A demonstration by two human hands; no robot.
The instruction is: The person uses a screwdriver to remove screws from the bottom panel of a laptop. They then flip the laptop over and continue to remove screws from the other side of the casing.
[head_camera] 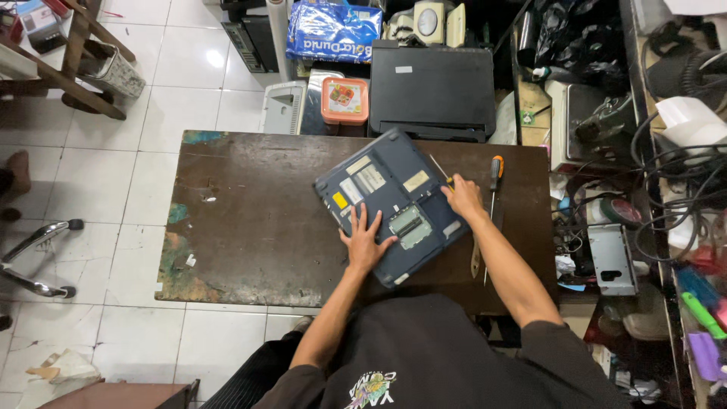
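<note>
A dark blue laptop [386,198] lies upside down and turned at an angle on a worn dark wooden table [250,220]. An open compartment in its underside shows a metal part. My left hand [365,242] rests flat on the laptop's near edge, fingers spread. At the laptop's right edge is my right hand [463,198], gripping a thin screwdriver [439,170] whose shaft points up and left over the laptop.
An orange-handled screwdriver [495,182] and another long tool [476,259] lie at the table's right end. Behind the table sit a black printer [432,91], an orange-lidded box [344,100] and a blue package [333,30]. Cables and parts crowd the right side. A chair base [34,254] stands on the left.
</note>
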